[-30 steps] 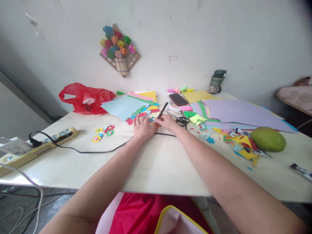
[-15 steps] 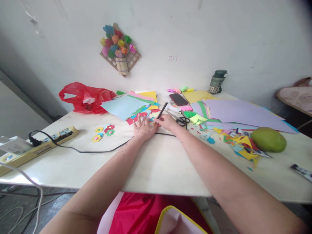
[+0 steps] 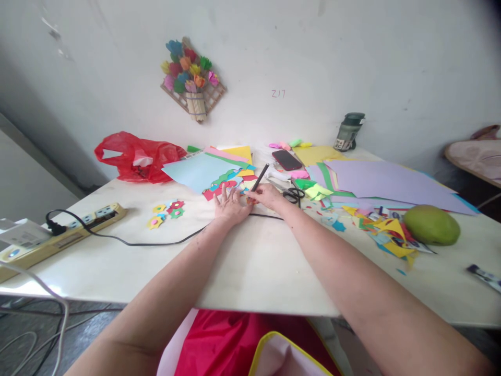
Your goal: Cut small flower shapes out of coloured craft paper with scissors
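Note:
My right hand (image 3: 269, 196) is closed around a slim black pen (image 3: 260, 178), whose upper end tilts up and to the right. Its lower tip is hidden by my fingers. Beside it, my left hand (image 3: 231, 208) lies flat on the table with fingers spread. Cut coloured paper pieces (image 3: 223, 184), red, green and blue, lie just beyond my left fingertips. Whatever is under my hands is mostly covered. Black-handled scissors (image 3: 293, 195) rest to the right of my right hand. Several small paper flowers (image 3: 166, 212) lie to the left.
A power strip (image 3: 62, 235) stands at the left, its black cord crossing under my hands. A red plastic bag (image 3: 136, 159), light blue paper (image 3: 195, 172), a phone (image 3: 287, 160) and a bottle (image 3: 349, 131) are farther back. Purple sheets (image 3: 383, 180), paper scraps (image 3: 391, 232) and a green fruit (image 3: 431, 224) lie right.
Both hands stay in nearly the same place. The pen's tilt shifts very slightly; everything else looks the same.

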Demonstrator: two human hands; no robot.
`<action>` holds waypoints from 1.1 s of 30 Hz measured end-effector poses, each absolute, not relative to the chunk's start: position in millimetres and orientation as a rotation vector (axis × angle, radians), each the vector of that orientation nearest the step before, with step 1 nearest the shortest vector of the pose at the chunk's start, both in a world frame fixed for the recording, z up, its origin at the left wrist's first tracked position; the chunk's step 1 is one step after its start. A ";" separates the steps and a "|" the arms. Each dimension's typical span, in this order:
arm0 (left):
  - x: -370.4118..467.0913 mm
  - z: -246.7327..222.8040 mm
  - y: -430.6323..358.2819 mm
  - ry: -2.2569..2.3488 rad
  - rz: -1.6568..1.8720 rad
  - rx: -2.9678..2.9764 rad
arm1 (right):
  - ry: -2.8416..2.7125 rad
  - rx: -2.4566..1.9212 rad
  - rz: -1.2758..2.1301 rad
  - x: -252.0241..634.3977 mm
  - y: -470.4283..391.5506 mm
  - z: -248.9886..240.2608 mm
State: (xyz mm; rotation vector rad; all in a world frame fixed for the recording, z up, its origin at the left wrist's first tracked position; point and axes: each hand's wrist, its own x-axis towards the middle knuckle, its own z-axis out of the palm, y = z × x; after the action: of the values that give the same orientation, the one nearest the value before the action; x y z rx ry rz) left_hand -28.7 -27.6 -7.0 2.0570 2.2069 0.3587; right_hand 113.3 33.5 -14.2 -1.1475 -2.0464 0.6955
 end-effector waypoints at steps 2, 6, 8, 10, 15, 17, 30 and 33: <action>-28.3 -6.6 -27.9 2.220 0.340 2.054 | -2.046 -1.154 0.692 113.1 33.8 -14.2; -27.6 -5.7 -28.7 2.229 0.311 2.057 | -2.047 -1.156 0.693 112.9 33.5 -13.5; -27.5 -5.5 -28.9 2.227 0.308 2.060 | -2.046 -1.164 0.696 112.8 33.0 -12.8; -27.5 -5.6 -28.8 2.228 0.308 2.059 | -2.047 -1.173 0.697 112.7 32.5 -12.1; -27.5 -6.1 -28.4 2.229 0.301 2.068 | -2.062 -1.190 0.692 112.1 31.2 -10.6; -27.6 -6.1 -28.4 2.232 0.298 2.072 | -2.065 -1.201 0.690 111.8 30.7 -9.8; -27.4 -5.4 -29.3 2.227 0.305 2.070 | -2.081 -1.233 0.639 110.2 29.3 -6.6; -27.1 -5.4 -29.6 2.223 0.317 2.073 | -2.074 -1.236 0.638 109.9 29.6 -6.8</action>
State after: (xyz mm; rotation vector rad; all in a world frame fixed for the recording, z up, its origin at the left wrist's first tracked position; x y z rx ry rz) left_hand -27.1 -29.6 -5.4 2.0729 2.2228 0.3174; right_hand 109.9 29.6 -6.8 -1.2359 -2.0744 0.6382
